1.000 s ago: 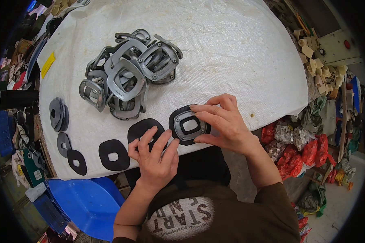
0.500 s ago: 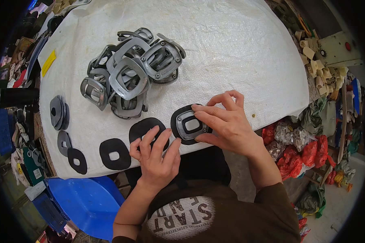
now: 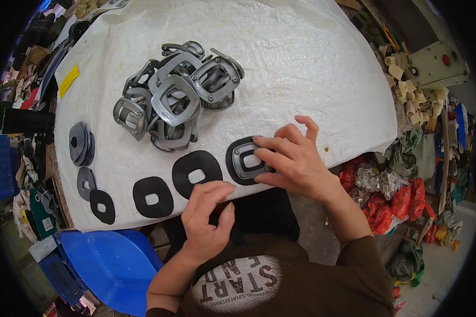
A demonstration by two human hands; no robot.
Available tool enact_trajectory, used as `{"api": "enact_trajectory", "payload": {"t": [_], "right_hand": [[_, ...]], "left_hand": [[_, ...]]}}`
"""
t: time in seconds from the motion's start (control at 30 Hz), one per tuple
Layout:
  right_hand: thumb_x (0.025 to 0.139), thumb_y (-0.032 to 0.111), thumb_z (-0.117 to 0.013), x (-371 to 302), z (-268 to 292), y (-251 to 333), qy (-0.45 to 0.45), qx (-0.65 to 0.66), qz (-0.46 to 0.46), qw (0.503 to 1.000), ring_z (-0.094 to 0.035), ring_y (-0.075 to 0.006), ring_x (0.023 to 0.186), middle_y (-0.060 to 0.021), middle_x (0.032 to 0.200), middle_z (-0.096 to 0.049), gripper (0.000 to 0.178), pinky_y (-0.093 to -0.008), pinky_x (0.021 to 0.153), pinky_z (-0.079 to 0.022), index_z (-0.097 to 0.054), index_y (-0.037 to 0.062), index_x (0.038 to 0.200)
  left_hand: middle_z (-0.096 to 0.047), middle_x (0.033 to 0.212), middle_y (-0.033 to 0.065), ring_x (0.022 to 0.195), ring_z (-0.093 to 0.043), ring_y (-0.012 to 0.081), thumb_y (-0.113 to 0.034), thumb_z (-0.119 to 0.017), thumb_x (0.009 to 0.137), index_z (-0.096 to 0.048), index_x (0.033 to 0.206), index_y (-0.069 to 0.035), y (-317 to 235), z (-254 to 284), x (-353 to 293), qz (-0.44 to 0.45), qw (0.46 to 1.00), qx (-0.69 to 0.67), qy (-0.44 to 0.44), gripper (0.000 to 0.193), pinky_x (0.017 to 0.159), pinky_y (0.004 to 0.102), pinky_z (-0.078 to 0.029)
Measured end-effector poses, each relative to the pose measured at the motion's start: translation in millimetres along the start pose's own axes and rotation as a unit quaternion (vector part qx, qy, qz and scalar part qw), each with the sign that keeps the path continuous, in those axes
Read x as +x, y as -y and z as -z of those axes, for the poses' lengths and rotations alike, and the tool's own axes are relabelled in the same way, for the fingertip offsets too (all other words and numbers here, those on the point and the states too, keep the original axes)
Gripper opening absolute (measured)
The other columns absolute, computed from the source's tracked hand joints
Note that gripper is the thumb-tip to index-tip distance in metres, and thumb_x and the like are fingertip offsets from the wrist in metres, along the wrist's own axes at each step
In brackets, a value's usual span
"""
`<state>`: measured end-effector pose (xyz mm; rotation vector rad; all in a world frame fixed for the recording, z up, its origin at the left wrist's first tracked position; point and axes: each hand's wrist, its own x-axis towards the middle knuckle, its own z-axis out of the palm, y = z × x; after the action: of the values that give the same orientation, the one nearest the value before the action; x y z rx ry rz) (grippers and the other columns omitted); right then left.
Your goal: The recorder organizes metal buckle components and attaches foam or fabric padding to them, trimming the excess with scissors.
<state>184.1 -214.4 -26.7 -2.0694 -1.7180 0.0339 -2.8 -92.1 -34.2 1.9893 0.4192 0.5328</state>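
Observation:
At the table's near edge, my right hand (image 3: 296, 164) spans a grey metal frame (image 3: 238, 162), thumb on its near side and fingertips on its far side. That frame lies on a black square pad (image 3: 230, 171) with rounded corners. My left hand (image 3: 209, 219) is off the edge, empty, its thumb apart from the bent fingers. Just beyond it lies a second black pad (image 3: 182, 171) with a square hole. Further left are another black pad (image 3: 161, 206) and a smaller black one (image 3: 107, 212). A heap of metal frames (image 3: 177, 108) rests farther back.
White woven sheeting (image 3: 301, 68) covers the table. Dark grey pads (image 3: 80, 142) are stacked at its left, near a yellow strip (image 3: 68, 81). A blue bin (image 3: 113, 269) stands below the left edge. Red bags (image 3: 402, 201) and beige parts (image 3: 415, 100) lie at the right.
My left hand has drawn back toward me, off the second black pad, leaving its hole in plain view. My right hand stays on the metal frame.

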Motion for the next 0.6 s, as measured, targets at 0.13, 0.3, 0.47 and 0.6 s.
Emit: {"api": "enact_trajectory", "payload": {"t": [0.13,0.3,0.47,0.6], "right_hand": [[0.06,0.04,-0.074,-10,13,10,-0.106,0.0,0.008,0.994,-0.052,-0.0199,0.083,-0.0003,0.106,-0.063,0.044,-0.0484,0.094,-0.024,-0.06,0.0101,0.088],[0.064,0.042,-0.072,-13,21,34,-0.079,-0.001,0.039,0.996,-0.053,-0.0188,0.082,-0.0007,0.106,-0.063,0.041,-0.0498,0.093,-0.024,-0.059,0.0107,0.086],[0.067,0.041,-0.071,-18,5,47,-0.07,0.011,0.059,0.996,-0.053,-0.0193,0.086,-0.0019,0.112,-0.061,0.04,-0.0474,0.092,-0.026,-0.059,0.0122,0.091],[0.076,0.042,-0.066,-18,4,54,-0.032,0.12,0.044,0.991,-0.048,-0.028,0.103,-0.0119,0.124,-0.052,0.047,-0.0442,0.091,-0.032,-0.056,0.0088,0.107]], "left_hand": [[-0.051,0.106,0.0122,0.091,-0.051,0.0174,0.0,-0.057,0.076,-0.041,0.121,0.003,-11,-5,-16,0.136,0.956,-0.257,-0.022,0.048,0.081,0.0301,-0.041],[-0.048,0.12,0.0145,0.111,-0.047,0.0174,-0.016,-0.056,0.086,-0.029,0.13,0.005,-11,-3,-9,0.259,0.834,-0.488,0.017,0.056,0.095,0.031,-0.036],[-0.06,0.103,0.0112,0.093,-0.058,0.0123,-0.005,-0.051,0.089,-0.05,0.116,0.007,-16,6,-1,0.295,0.871,-0.392,0.029,0.03,0.084,0.0244,-0.045],[-0.065,0.088,0.0079,0.078,-0.06,0.0093,0.0,-0.051,0.088,-0.059,0.104,0.008,-13,11,-2,0.299,0.882,-0.363,-0.019,0.02,0.073,0.0206,-0.047]]}}
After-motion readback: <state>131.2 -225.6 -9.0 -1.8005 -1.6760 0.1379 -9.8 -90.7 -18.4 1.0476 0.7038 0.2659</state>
